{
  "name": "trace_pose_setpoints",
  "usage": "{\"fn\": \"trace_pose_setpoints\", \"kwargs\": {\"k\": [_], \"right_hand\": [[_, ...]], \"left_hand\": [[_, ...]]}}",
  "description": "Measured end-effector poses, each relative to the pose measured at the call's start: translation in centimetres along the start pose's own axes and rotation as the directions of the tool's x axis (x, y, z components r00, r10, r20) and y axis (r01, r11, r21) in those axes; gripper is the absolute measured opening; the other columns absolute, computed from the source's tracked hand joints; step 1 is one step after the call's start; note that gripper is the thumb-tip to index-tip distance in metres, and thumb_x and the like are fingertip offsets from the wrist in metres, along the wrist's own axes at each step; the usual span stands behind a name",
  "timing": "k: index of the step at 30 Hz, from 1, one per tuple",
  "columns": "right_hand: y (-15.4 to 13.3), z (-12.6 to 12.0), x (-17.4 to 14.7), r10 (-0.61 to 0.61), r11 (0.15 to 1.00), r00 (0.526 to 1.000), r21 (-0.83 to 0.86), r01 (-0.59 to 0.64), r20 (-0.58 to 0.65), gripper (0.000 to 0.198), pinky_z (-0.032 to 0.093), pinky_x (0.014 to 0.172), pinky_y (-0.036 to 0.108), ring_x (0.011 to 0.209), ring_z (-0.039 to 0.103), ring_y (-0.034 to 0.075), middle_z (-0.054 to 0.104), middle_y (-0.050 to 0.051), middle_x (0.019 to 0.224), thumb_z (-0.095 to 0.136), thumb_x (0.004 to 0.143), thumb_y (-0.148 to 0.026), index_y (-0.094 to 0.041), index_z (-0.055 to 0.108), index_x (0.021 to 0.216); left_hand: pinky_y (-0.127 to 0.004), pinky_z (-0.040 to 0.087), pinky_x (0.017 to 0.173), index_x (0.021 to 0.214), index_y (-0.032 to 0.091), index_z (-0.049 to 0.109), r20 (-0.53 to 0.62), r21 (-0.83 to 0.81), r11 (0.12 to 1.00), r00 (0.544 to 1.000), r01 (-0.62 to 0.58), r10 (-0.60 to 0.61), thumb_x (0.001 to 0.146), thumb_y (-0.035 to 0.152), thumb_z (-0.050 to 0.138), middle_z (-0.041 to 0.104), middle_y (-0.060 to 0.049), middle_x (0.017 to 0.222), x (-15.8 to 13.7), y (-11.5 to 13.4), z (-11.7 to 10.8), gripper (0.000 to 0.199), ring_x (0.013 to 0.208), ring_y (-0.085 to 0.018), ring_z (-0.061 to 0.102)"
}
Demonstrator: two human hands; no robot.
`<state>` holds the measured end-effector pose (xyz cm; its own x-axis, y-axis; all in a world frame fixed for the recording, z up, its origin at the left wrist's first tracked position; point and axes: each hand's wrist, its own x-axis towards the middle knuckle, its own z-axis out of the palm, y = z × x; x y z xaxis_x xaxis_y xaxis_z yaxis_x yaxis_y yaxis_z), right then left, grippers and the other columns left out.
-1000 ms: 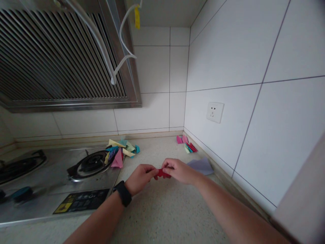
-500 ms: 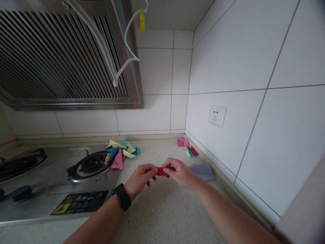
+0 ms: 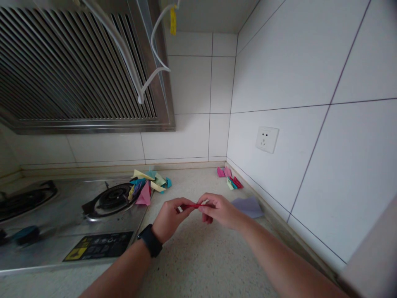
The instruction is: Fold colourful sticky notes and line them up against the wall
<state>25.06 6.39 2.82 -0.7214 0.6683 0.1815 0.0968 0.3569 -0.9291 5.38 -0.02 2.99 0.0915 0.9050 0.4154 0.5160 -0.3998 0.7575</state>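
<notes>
A small piece of folded red paper (image 3: 197,205) is stretched between my hands above the counter, seen nearly edge-on as a thin strip. My left hand (image 3: 174,215), with a dark watch on its wrist, pinches one end between thumb and fingers. The other end is pinched by my right hand (image 3: 217,210). Behind my right hand a flat purple-grey sheet of paper (image 3: 248,207) lies on the counter, partly hidden by that hand. Small folded papers (image 3: 235,183) in pink, red, green and blue rest in the back right corner.
A heap of folded coloured papers (image 3: 149,182) lies over the right edge of the gas stove (image 3: 108,225), against its burner. Above hangs a range hood (image 3: 93,74) with a white cable (image 3: 155,74). A socket (image 3: 267,139) sits on the right tiled wall.
The red paper has turned from showing a broader face to lying nearly edge-on between my fingers. My hands have stayed in about the same place.
</notes>
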Motion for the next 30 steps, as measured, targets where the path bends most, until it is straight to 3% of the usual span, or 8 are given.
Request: {"fn": "trace_pose_setpoints", "kwargs": {"k": [5,13,17,20,23,30], "right_hand": [[0.4,-0.4,0.4,-0.028,0.997,0.997,-0.076,0.023,-0.065,0.028,0.042,0.047,0.019,0.050,0.050,0.007,0.053,-0.004,0.062,0.062,0.081,-0.043,-0.016,0.063,0.092],[-0.6,-0.7,0.3,0.021,0.999,0.984,-0.027,-0.026,-0.175,0.030,0.042,0.041,0.018,0.042,0.043,0.006,0.044,-0.008,0.054,0.062,0.080,-0.044,-0.019,0.062,0.097],[-0.7,-0.2,0.3,0.037,0.998,0.989,0.055,-0.030,-0.140,0.033,0.039,0.039,0.017,0.041,0.048,0.007,0.056,-0.005,0.055,0.059,0.083,-0.041,-0.018,0.060,0.106],[0.0,0.4,0.6,0.012,0.989,0.993,0.149,0.006,-0.116,0.032,0.047,0.046,0.021,0.048,0.056,0.008,0.069,0.004,0.075,0.063,0.081,-0.040,-0.016,0.061,0.102],[0.5,0.8,0.8,0.039,0.980,0.990,0.197,-0.012,-0.135,0.030,0.052,0.053,0.024,0.056,0.064,0.011,0.071,0.008,0.085,0.066,0.079,-0.040,-0.015,0.061,0.094],[0.3,0.6,0.6,0.089,0.956,0.991,0.287,-0.057,-0.098,0.031,0.053,0.057,0.026,0.065,0.069,0.015,0.071,0.008,0.088,0.067,0.078,-0.040,-0.016,0.060,0.097]], "left_hand": [[-0.022,0.042,0.060,0.091,0.021,0.074,-0.034,0.061,0.998,0.999,-0.011,0.013,0.084,0.030,0.060,0.070,-0.002,0.077,0.0,-0.1,-0.3,0.018,0.065,-0.013,0.057],[-0.022,0.043,0.058,0.093,0.018,0.073,-0.090,0.069,0.998,0.996,-0.005,0.012,0.085,0.031,0.059,0.071,-0.004,0.077,0.0,-0.6,-0.5,0.021,0.064,-0.014,0.057],[-0.022,0.043,0.059,0.090,0.019,0.074,-0.114,0.120,0.991,0.991,-0.054,0.068,0.084,0.029,0.061,0.070,-0.004,0.077,0.0,-0.7,-0.3,0.017,0.065,-0.013,0.057],[-0.022,0.043,0.059,0.090,0.021,0.073,-0.108,0.165,0.980,0.986,-0.108,0.127,0.083,0.025,0.061,0.070,-0.003,0.077,0.0,-0.8,-0.1,0.015,0.064,-0.013,0.057],[-0.022,0.043,0.058,0.089,0.022,0.073,-0.104,0.192,0.971,0.981,-0.143,0.165,0.083,0.024,0.062,0.069,-0.002,0.076,0.0,-1.0,-0.1,0.013,0.064,-0.013,0.057],[-0.023,0.044,0.062,0.090,0.023,0.072,-0.077,0.182,0.972,0.983,-0.151,0.167,0.086,0.028,0.060,0.069,-0.003,0.082,0.0,-0.8,-0.3,0.014,0.071,-0.015,0.059]]}}
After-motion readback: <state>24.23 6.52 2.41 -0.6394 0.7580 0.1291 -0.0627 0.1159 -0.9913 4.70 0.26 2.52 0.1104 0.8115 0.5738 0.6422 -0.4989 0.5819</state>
